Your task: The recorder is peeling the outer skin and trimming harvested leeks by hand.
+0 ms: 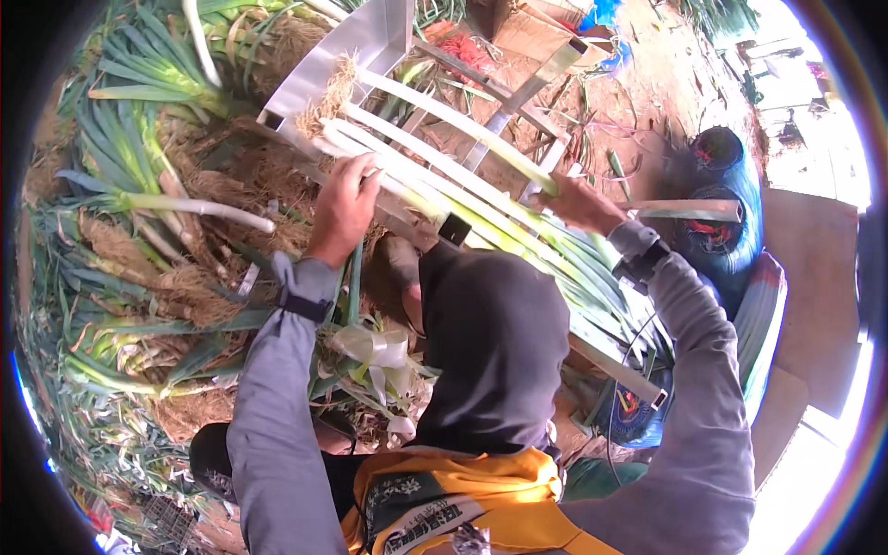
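Note:
Several leeks (444, 176) lie side by side on a metal frame, white stems and roots at the far left, green leaves toward the right. My right hand (585, 205) is closed around one leek (462, 123) at the far side of the row, where its stem turns green. The roots of the row (330, 97) rest against an upright metal plate (328, 57). My left hand (344, 208) is at the near edge of the white stems, fingers curled and pressed together; whatever they pinch is hidden.
Many loose leeks (153, 79) are heaped on the left. The frame's metal bars (490, 134) stick out beyond the row and to the right. Blue wrapped bundles (726, 231) and a cardboard sheet (809, 296) are at the right. White plastic (375, 351) lies near my left forearm.

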Tool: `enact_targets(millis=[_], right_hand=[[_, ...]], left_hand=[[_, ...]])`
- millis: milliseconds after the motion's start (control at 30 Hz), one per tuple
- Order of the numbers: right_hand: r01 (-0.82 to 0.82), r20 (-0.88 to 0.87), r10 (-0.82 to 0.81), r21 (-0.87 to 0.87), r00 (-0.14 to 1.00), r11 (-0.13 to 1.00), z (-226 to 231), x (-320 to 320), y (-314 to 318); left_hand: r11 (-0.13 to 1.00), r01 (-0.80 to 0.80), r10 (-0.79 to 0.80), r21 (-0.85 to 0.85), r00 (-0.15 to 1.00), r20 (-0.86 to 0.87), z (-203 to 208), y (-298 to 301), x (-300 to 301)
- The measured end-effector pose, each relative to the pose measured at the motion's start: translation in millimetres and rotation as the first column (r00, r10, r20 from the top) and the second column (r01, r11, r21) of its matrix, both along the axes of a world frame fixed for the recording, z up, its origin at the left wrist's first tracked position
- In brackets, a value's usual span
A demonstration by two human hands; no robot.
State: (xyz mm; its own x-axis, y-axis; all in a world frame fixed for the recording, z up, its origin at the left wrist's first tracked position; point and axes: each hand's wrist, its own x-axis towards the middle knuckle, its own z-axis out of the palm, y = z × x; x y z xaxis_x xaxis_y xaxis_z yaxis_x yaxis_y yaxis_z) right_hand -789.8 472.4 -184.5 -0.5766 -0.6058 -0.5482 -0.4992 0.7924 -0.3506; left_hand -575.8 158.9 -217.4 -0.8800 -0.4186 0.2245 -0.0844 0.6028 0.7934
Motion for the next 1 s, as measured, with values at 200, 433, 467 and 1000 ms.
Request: enact_targets(millis=[200, 433, 467, 1000], right_hand=[[-0.308, -0.494, 0.162, -0.229, 0.854, 0.924, -30.8, 16.5, 14.7], [-0.241, -0.509, 0.01, -0.391, 0.861, 0.888, -52.3, 16.4, 25.0], [-0.213, -0.45, 0.003, -0.418, 0.893, 0.883, -51.7, 15.1, 24.3], [-0.253, -0.287, 0.132, -0.442, 0.949, 0.861, -33.4, 31.7, 17.0]], left_hand=[[0.947, 0.068, -0.101, -0.315, 0.991, -0.09, -15.8, 5.6, -81.5], [0.873, 0.054, -0.059, -0.484, 0.998, 0.004, -40.4, 6.1, -110.0], [0.875, 0.013, -0.036, -0.483, 0.999, -0.038, -43.5, 6.9, -108.8], [0.792, -0.078, 0.03, -0.606, 0.995, -0.09, -53.8, 8.4, -110.6]])
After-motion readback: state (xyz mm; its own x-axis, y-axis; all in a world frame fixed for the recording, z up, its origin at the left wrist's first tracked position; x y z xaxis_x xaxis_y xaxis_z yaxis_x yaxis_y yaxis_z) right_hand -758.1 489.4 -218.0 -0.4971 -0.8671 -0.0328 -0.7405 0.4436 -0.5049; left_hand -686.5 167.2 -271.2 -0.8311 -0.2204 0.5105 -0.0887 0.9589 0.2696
